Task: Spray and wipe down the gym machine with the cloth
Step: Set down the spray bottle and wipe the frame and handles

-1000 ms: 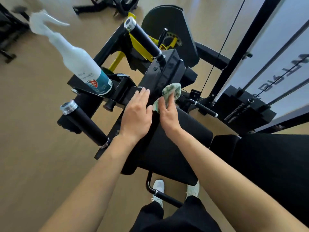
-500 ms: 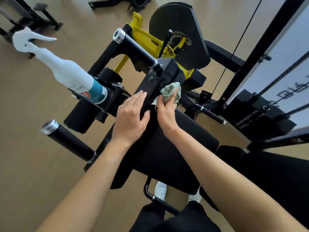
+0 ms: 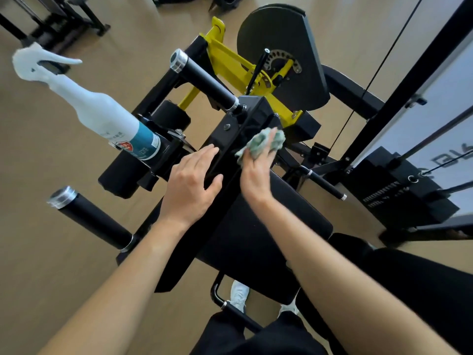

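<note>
A black and yellow gym machine (image 3: 231, 129) fills the middle of the view, with a padded seat (image 3: 258, 234) below it. My right hand (image 3: 257, 172) grips a crumpled green cloth (image 3: 261, 143) against the right side of the machine's black central post. My left hand (image 3: 192, 184) rests flat on the left side of that post, fingers straight. A white spray bottle (image 3: 99, 111) with a teal label stands tilted on a black part of the machine, left of my left hand, with no hand on it.
Two black roller handles (image 3: 204, 80) (image 3: 92, 219) stick out at the left. A weight stack (image 3: 399, 190) with cables stands at the right, and a black round cover (image 3: 281, 52) sits behind. Other equipment (image 3: 58, 19) lies on the tan floor at the far left. My feet (image 3: 238, 295) show under the seat.
My right hand has slid the cloth a little farther up along the post. My left hand stays flat on the post. The view has tilted, showing more of the yellow frame.
</note>
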A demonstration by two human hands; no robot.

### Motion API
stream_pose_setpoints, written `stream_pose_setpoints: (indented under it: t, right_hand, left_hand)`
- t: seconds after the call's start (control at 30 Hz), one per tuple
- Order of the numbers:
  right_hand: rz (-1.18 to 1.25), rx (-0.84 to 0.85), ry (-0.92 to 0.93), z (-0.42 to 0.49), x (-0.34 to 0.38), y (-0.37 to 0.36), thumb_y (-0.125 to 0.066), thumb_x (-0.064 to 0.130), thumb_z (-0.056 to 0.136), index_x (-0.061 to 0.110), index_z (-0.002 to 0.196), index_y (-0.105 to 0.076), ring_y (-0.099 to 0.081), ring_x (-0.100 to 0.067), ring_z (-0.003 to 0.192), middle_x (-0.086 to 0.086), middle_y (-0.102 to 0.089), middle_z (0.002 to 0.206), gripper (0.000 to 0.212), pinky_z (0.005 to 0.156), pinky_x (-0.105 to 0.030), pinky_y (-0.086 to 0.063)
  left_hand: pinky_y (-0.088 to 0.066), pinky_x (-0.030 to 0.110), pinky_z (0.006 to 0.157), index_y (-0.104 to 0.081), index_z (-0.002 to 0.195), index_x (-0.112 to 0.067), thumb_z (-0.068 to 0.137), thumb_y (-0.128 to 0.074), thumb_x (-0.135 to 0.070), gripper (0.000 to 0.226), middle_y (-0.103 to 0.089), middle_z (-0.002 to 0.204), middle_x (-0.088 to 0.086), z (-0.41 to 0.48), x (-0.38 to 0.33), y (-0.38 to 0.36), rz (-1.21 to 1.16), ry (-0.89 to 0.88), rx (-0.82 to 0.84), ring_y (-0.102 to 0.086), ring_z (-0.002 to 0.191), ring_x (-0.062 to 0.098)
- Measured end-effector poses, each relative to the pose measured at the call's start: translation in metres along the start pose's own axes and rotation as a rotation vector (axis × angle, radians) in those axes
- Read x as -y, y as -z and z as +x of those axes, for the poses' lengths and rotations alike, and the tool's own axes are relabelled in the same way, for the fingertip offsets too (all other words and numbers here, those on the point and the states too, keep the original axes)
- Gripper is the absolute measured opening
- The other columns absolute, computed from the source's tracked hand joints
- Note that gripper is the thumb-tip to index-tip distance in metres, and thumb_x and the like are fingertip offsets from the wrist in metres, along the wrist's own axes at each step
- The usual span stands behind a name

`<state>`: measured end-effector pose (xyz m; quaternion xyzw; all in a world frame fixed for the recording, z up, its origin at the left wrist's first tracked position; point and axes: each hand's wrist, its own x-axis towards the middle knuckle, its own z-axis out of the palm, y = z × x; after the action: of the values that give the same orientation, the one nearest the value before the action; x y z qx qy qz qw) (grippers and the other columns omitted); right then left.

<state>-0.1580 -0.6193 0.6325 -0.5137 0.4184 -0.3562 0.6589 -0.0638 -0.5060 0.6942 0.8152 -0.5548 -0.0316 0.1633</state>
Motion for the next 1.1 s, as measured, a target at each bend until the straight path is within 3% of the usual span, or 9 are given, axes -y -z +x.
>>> stream_pose_setpoints:
  t: [0.17,0.3,0.37,0.43,0.57,0.77,0.9,1.03,1.1]
  right_hand:
    - [-0.047,0.170,-0.067,-0.086,-0.015,-0.025,-0.047,0.009,0.108,0.024,0.158,0.028,-0.002,0.038,0.129,-0.010,0.022,0.163,0.091,0.097,0.009,-0.017]
    - [0.082,0.028,-0.222,-0.028,-0.001,-0.015,-0.049,0.029,0.109,0.031,0.160,0.020,-0.032,-0.014,0.138,-0.010,-0.007,0.163,0.086,0.101,-0.005,-0.031]
    - [0.152,-0.100,-0.238,0.014,0.008,-0.004,-0.048,0.038,0.108,0.027,0.163,0.006,-0.044,-0.020,0.136,-0.009,-0.033,0.157,0.078,0.106,-0.022,-0.037]
    - [0.176,-0.160,-0.263,0.051,0.015,0.008,-0.048,0.043,0.107,0.020,0.157,-0.016,-0.057,-0.011,0.112,-0.005,-0.053,0.132,0.063,0.096,-0.026,-0.042]
    - [0.476,-0.065,-0.519,0.106,0.021,0.037,-0.047,0.071,0.095,0.016,0.128,-0.058,-0.073,-0.027,0.107,-0.011,-0.073,0.119,0.065,0.102,-0.047,-0.055]
    - [0.755,0.105,-0.598,0.094,0.003,0.052,-0.031,0.063,0.104,0.016,0.141,-0.061,-0.061,-0.032,0.129,-0.014,-0.065,0.139,0.066,0.114,-0.052,-0.044]
    - [0.678,0.184,-0.660,0.037,-0.031,0.041,-0.030,0.067,0.103,0.016,0.110,-0.068,-0.063,-0.030,0.108,-0.012,-0.069,0.112,0.065,0.108,-0.043,-0.039]
    - [0.657,0.247,-0.728,-0.006,-0.040,0.020,-0.035,0.061,0.105,0.014,0.141,-0.059,-0.062,-0.032,0.130,-0.015,-0.065,0.139,0.064,0.117,-0.051,-0.041]
    - [0.622,0.147,-0.678,0.010,-0.021,0.021,-0.037,0.065,0.102,0.015,0.129,-0.065,-0.069,-0.027,0.118,-0.014,-0.071,0.128,0.064,0.108,-0.046,-0.050]
  left_hand:
    - [-0.044,0.046,0.111,-0.051,0.150,-0.012,0.098,-0.067,-0.025,0.056,-0.056,0.152,0.006,0.000,0.001,0.000,0.004,-0.008,0.003,-0.053,0.138,0.024]
    - [-0.044,0.047,0.111,-0.051,0.150,-0.012,0.100,-0.066,-0.024,0.054,-0.056,0.152,0.006,0.000,0.001,0.000,-0.007,-0.004,-0.002,-0.054,0.138,0.025]
    - [-0.044,0.047,0.110,-0.052,0.149,-0.011,0.099,-0.067,-0.022,0.053,-0.057,0.151,0.007,-0.001,0.001,0.000,-0.007,-0.005,0.000,-0.055,0.137,0.026]
    - [-0.042,0.046,0.111,-0.052,0.149,-0.011,0.099,-0.067,-0.022,0.053,-0.057,0.151,0.007,-0.001,0.001,0.000,-0.005,-0.012,0.000,-0.054,0.137,0.026]
    - [-0.040,0.043,0.112,-0.051,0.150,-0.011,0.100,-0.066,-0.022,0.054,-0.056,0.151,0.007,-0.001,0.001,-0.001,0.013,-0.009,0.000,-0.053,0.138,0.026]
    - [-0.040,0.045,0.112,-0.050,0.150,-0.011,0.100,-0.065,-0.024,0.054,-0.057,0.151,0.007,0.000,0.001,-0.002,0.041,-0.015,0.003,-0.053,0.138,0.026]
    - [-0.042,0.045,0.109,-0.049,0.150,-0.011,0.100,-0.065,-0.024,0.054,-0.056,0.151,0.007,0.000,0.001,-0.002,0.040,-0.012,0.006,-0.053,0.136,0.027]
    - [-0.042,0.046,0.109,-0.049,0.151,-0.012,0.101,-0.064,-0.024,0.054,-0.056,0.151,0.007,0.000,0.002,-0.002,0.042,-0.009,0.012,-0.053,0.136,0.027]
    - [-0.041,0.045,0.110,-0.048,0.151,-0.012,0.101,-0.064,-0.024,0.054,-0.056,0.152,0.007,-0.001,0.002,-0.002,0.034,-0.005,0.015,-0.052,0.137,0.027]
